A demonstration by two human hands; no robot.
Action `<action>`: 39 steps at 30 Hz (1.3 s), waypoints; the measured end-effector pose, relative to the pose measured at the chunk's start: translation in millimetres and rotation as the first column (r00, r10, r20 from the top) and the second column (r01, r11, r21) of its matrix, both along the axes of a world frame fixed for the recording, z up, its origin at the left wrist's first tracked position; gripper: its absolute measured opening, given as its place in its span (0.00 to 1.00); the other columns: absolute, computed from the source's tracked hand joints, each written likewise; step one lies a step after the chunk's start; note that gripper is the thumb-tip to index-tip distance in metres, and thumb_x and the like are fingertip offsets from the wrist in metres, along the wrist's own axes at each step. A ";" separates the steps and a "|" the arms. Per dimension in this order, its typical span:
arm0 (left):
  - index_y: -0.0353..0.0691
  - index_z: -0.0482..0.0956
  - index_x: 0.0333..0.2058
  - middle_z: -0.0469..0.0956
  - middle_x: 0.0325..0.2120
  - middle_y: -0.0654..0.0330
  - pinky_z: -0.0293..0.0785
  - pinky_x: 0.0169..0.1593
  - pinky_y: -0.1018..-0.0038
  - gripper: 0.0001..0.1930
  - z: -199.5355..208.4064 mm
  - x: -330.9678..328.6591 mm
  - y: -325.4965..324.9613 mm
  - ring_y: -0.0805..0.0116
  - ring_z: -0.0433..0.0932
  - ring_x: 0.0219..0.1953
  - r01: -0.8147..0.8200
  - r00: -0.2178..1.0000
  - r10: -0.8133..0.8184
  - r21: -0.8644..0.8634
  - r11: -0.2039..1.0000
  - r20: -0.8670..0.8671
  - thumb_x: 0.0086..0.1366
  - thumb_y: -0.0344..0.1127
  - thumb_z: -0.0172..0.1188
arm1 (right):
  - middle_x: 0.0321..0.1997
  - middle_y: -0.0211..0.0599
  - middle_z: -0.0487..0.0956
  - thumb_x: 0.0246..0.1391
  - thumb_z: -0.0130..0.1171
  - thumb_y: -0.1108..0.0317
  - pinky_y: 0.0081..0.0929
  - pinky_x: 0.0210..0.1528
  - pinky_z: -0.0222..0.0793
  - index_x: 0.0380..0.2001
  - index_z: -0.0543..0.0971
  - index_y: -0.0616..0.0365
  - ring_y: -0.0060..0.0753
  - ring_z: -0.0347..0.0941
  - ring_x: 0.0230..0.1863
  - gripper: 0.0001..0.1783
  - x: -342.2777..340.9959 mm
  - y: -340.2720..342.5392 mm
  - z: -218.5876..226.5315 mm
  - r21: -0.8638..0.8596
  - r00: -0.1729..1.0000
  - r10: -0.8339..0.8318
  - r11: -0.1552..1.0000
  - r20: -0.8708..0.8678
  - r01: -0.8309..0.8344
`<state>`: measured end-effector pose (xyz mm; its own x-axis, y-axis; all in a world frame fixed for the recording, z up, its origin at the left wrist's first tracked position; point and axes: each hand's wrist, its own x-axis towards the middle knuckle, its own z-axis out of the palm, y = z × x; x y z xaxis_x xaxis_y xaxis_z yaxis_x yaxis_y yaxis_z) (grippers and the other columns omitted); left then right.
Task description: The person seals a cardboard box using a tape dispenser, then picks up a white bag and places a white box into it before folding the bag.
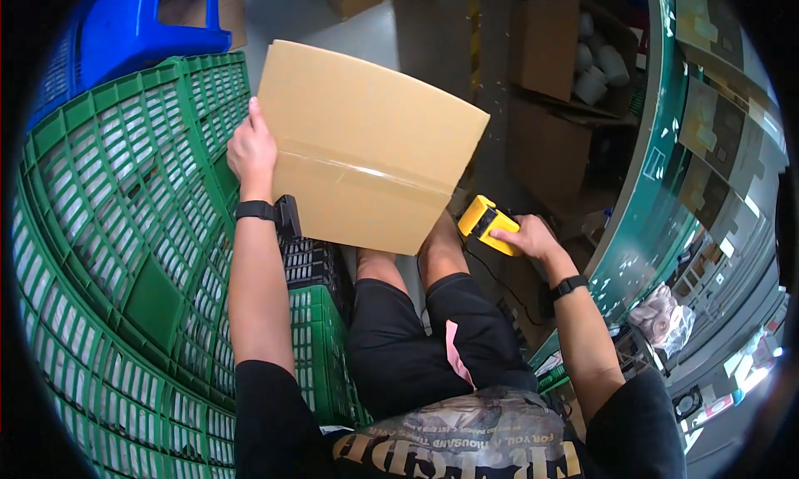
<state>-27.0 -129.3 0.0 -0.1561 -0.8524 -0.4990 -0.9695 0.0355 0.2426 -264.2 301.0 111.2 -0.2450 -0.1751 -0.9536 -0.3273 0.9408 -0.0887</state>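
A brown cardboard box (374, 121) is tilted in front of my legs, with clear tape along the seam across its face. My left hand (253, 150) grips its left edge, thumb up along the side and the other fingers partly hidden. To the right of the box and apart from it, my right hand (535, 238) is closed around a yellow-and-black hand-held tool (489, 225) whose exact kind I cannot make out. A dark cord (506, 284) runs below this tool; whether it joins the tool is unclear. Both wrists wear black bands.
Tall green slatted crates (116, 188) line the left side, a blue plastic crate (150, 34) behind them. A smaller green crate (312, 346) stands beside my left leg. At the right are open cartons (545, 46) holding white rolls, and a green-edged surface (645, 188).
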 end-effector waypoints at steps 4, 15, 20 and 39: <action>0.44 0.85 0.43 0.82 0.37 0.43 0.72 0.47 0.50 0.37 -6.6 10.1 -1.1 0.39 0.78 0.42 0.031 1.000 -0.031 -0.025 0.999 0.000 0.71 0.66 0.30 | 0.25 0.51 0.81 0.40 0.63 0.28 0.37 0.34 0.73 0.31 0.82 0.70 0.46 0.80 0.28 0.45 6.3 6.6 3.5 0.036 0.997 -0.071 0.997 0.005 0.070; 0.45 0.81 0.49 0.82 0.38 0.45 0.73 0.46 0.50 0.30 -5.4 5.2 7.3 0.39 0.79 0.42 0.067 0.996 -0.075 -0.135 0.989 -0.055 0.72 0.60 0.37 | 0.28 0.52 0.82 0.37 0.57 0.20 0.38 0.36 0.73 0.32 0.84 0.68 0.48 0.81 0.31 0.51 5.9 14.7 -7.9 0.214 0.998 -0.012 0.977 -0.065 0.026; 0.47 0.69 0.62 0.74 0.54 0.44 0.70 0.55 0.54 0.27 -1.5 5.8 17.8 0.43 0.74 0.54 0.106 0.956 -0.167 -0.249 0.963 -0.241 0.71 0.53 0.44 | 0.33 0.53 0.83 0.41 0.59 0.23 0.39 0.40 0.74 0.34 0.84 0.66 0.50 0.81 0.36 0.47 6.6 -9.7 -22.4 0.261 0.999 0.002 0.965 -0.048 0.011; 0.46 0.61 0.66 0.56 0.69 0.55 0.41 0.71 0.47 0.34 1.0 -21.3 162.9 0.54 0.49 0.72 0.968 -0.141 -0.982 -0.227 -0.110 -0.124 0.65 0.51 0.54 | 0.45 0.39 0.84 0.54 0.60 0.44 0.32 0.50 0.75 0.41 0.85 0.53 0.38 0.80 0.49 0.25 41.1 -77.9 -26.6 0.192 0.985 -0.089 0.975 -0.145 0.116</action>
